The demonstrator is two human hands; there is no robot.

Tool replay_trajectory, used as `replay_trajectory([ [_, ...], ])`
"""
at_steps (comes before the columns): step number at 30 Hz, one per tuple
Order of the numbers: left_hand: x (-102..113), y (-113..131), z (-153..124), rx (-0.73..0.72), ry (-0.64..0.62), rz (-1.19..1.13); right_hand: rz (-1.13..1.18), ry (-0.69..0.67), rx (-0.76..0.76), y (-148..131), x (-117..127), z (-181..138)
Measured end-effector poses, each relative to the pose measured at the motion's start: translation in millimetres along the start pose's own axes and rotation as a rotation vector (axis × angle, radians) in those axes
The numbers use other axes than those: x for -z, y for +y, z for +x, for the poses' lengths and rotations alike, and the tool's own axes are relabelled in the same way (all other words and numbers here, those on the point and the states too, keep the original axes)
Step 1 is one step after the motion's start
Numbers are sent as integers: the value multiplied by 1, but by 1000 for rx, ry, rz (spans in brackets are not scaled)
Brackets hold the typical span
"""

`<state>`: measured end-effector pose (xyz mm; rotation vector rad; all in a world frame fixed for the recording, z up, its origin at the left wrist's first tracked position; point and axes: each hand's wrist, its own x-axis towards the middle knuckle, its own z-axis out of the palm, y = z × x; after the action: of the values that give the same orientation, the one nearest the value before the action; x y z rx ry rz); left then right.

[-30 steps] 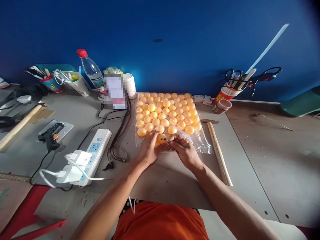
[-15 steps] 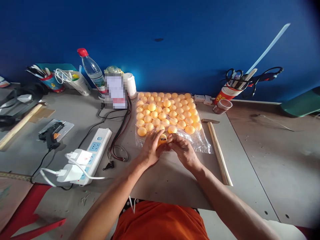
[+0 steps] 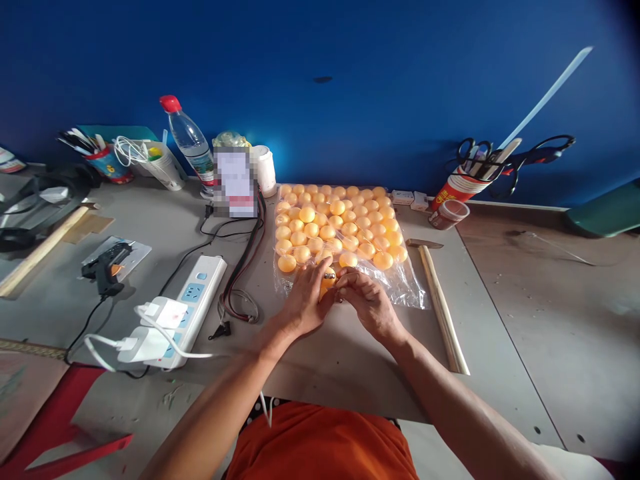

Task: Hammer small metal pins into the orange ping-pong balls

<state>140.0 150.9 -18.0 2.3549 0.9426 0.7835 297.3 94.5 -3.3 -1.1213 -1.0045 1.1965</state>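
Your left hand (image 3: 304,301) and your right hand (image 3: 369,305) both grip one orange ping-pong ball (image 3: 329,280). It sits at the near edge of the clear bag (image 3: 406,288) full of balls.

This is a small craft workshop. On the table (image 3: 500,320), a glue gun (image 3: 106,265) and a power strip (image 3: 193,303) lie left of the bag of balls (image 3: 340,223). A hammer (image 3: 443,307) lies just right of it, and a cup of scissors (image 3: 457,187) stands behind it to the right.
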Motion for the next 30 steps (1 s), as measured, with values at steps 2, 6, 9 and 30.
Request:
replay_trajectory([
  [2, -1, 0, 0, 3, -18, 2, 40, -5, -11, 0, -1, 0],
  [6, -4, -5, -1, -3, -17, 9, 42, -18, 4, -3, 0, 1],
  [9, -7, -10, -1, -20, 52, -6, 17, -4, 26, -5, 1, 1],
  [30, -1, -6, 1, -37, 118, -37, -10, -9, -87, -8, 0, 2],
])
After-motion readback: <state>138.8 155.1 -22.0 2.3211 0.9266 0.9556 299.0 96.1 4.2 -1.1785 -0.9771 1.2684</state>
